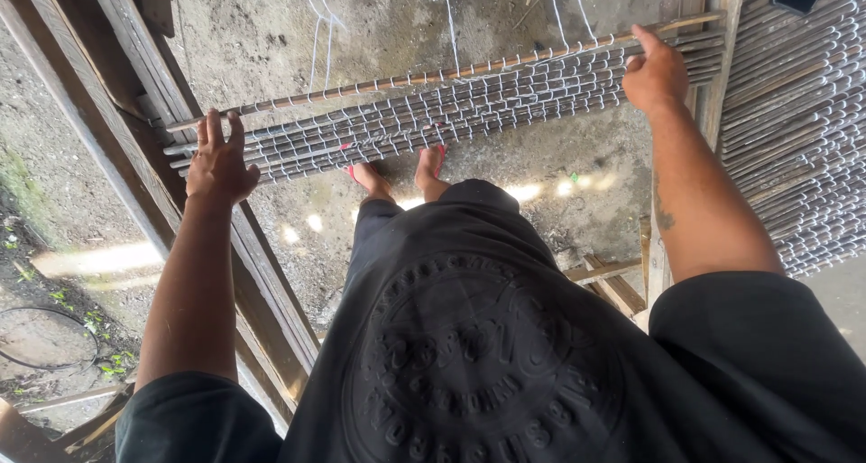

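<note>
Room under stick mat [433, 111]; wood beams [135, 129] block both ends.

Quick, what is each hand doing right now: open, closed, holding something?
Left hand: open, fingers spread flat on the woven stick mat, gripping nothing.
Right hand: loosely curled at the top stick; whether it grips cannot be told.

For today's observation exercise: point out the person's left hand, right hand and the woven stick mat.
left hand [219, 163], head view, back of hand.
right hand [654, 73], head view, knuckles.
woven stick mat [451, 111], head view, middle sticks.
</note>
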